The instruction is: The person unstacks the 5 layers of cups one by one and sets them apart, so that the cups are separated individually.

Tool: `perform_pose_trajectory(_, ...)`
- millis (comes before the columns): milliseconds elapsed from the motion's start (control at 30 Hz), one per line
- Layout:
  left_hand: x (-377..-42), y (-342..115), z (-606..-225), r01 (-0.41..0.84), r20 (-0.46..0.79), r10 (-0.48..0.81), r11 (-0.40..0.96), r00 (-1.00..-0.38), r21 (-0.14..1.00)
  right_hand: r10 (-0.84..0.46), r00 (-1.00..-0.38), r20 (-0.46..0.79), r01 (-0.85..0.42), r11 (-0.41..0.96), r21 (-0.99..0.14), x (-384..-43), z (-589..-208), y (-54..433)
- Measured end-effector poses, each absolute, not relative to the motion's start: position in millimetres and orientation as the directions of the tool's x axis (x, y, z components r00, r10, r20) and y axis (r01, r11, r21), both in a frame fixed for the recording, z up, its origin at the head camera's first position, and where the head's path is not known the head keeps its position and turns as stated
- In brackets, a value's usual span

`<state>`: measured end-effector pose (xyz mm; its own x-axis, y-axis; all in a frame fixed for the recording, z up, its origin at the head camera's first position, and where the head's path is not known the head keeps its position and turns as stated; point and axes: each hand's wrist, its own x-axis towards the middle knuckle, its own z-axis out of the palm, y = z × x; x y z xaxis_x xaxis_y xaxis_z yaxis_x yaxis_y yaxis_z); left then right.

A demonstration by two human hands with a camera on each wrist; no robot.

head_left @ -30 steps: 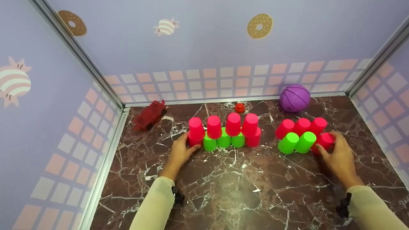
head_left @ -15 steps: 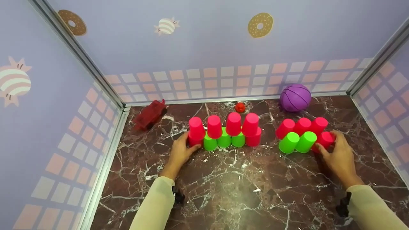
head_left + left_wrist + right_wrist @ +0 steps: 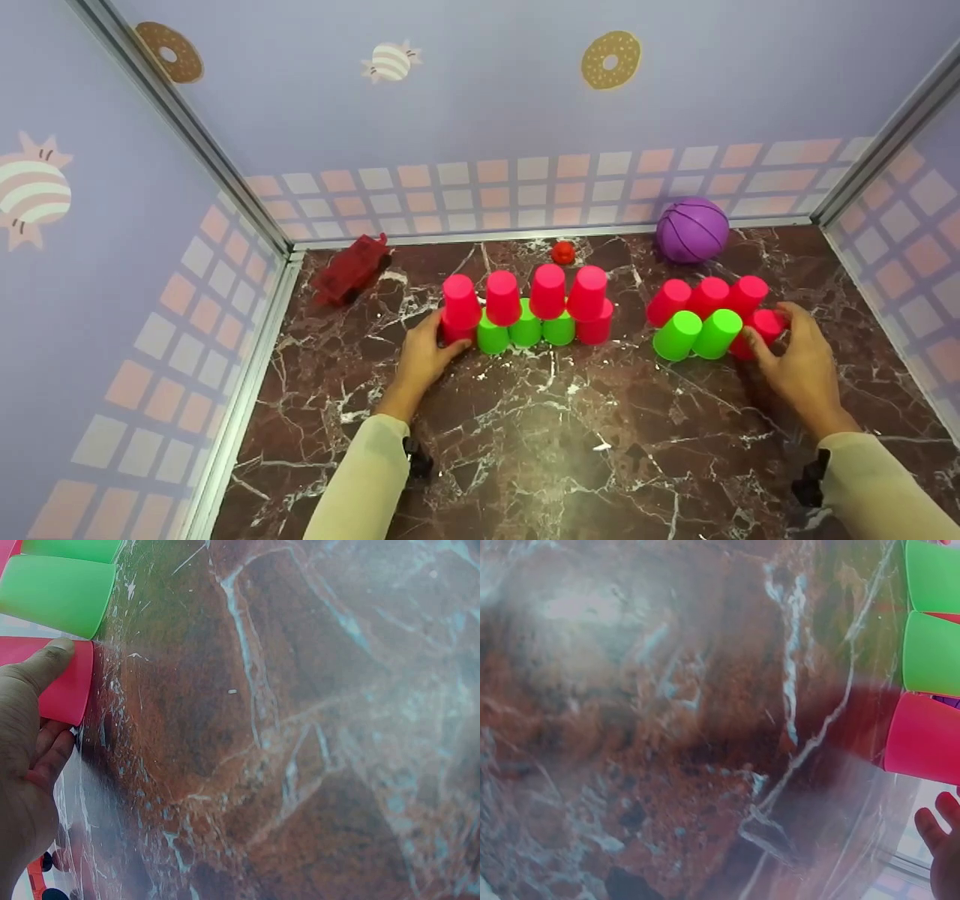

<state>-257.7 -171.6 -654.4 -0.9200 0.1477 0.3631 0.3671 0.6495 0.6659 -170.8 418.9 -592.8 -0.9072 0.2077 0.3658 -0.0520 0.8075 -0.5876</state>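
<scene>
The left grip (image 3: 421, 361) pinches a pink cup (image 3: 459, 335) mid-frame on the shiny brown bench (image 3: 517, 427); the right grip (image 3: 802, 371), fingers apart, is beside another cup (image 3: 766, 327) at right. Purple wall (image 3: 487, 112) up top.

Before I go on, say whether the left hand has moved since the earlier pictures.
No. In the head view, against the metal strip along the back, the left hand shows no visible shift; it still grips a pink cup.

Right hand (image 3: 945, 851) partly outside right-wrist view

Both sleeved arms (image 3: 364, 476) extended.
Left hand (image 3: 425, 352) gripping, left of purple ball (image 3: 692, 230); right hand (image 3: 799, 366), fingers (image 3: 928, 829) parted, right of it.
</scene>
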Motion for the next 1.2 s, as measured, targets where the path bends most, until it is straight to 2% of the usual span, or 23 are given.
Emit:
perform_pose_trajectory(100, -270, -178, -678, 0.359, 0.365, 0.146, 0.69, -0.919, 0.628, 0.203, -0.897, 0.392, -0.074, 0.806, -0.587, -172, -587, 417)
perform_pose_trajectory(267, -275, -182, -687, 0.346, 0.346, 0.151, 0.71, -0.926, 0.614, 0.182, -0.877, 0.445, -0.131, 0.8, -0.585, -177, -577, 409)
perform_pose_trajectory(533, -264, -177, -669, 0.367, 0.374, 0.146, 0.683, -0.916, 0.632, 0.118, -0.842, 0.527, -0.232, 0.801, -0.551, -193, -556, 389)
perform_pose_trajectory(733, -257, -175, -658, 0.379, 0.39, 0.142, 0.667, -0.91, 0.642, 0.058, -0.841, 0.538, -0.278, 0.806, -0.522, -205, -541, 365)
perform_pose_trajectory(800, -265, -175, -671, 0.373, 0.389, 0.131, 0.663, -0.912, 0.649, 0.034, -0.841, 0.54, -0.293, 0.81, -0.508, -209, -538, 356)
perform_pose_trajectory(1000, -260, -174, -664, 0.413, 0.419, 0.147, 0.626, -0.896, 0.662, -0.021, -0.857, 0.516, -0.33, 0.792, -0.515, -220, -530, 326)
perform_pose_trajectory(1200, -257, -170, -655, 0.377, 0.386, 0.134, 0.642, -0.913, 0.668, -0.093, -0.856, 0.508, -0.39, 0.761, -0.518, -229, -527, 295)
